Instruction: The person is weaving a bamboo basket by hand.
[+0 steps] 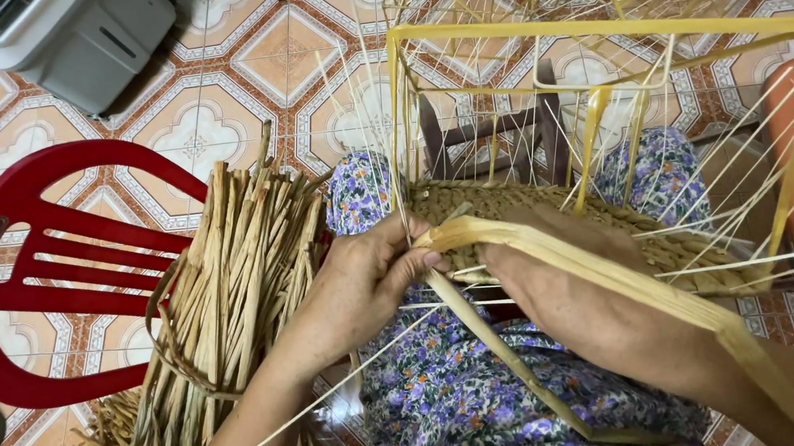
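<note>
A flat, pale yellow reed strip (606,276) lies across the person's lap, its long axis running from the upper left, where its end sits at the fingertips, down to the lower right corner of the view. A second, narrower strip (501,344) branches off beneath it and slants down toward the bottom edge. Both start at the woven rim of a half-made basket (512,204), a brown plaited band resting on the knees, with thin pale stakes fanning up and outward from it inside a yellow rectangular frame (612,33).

The left hand (368,279) comes in from the lower left, palm down, fingers closed on the near end of the strip at the basket's rim. The right hand (543,282) lies just beside it, knuckles up, largely under the strip; its fingers are hidden, so its grip cannot be told.

The lap is covered by purple floral cloth (453,402). To the left, a bundle of dried reeds (230,297) leans against a red plastic chair (24,278). The floor (202,116) is patterned tile in orange and white, with a grey appliance (78,35) at the upper left.
</note>
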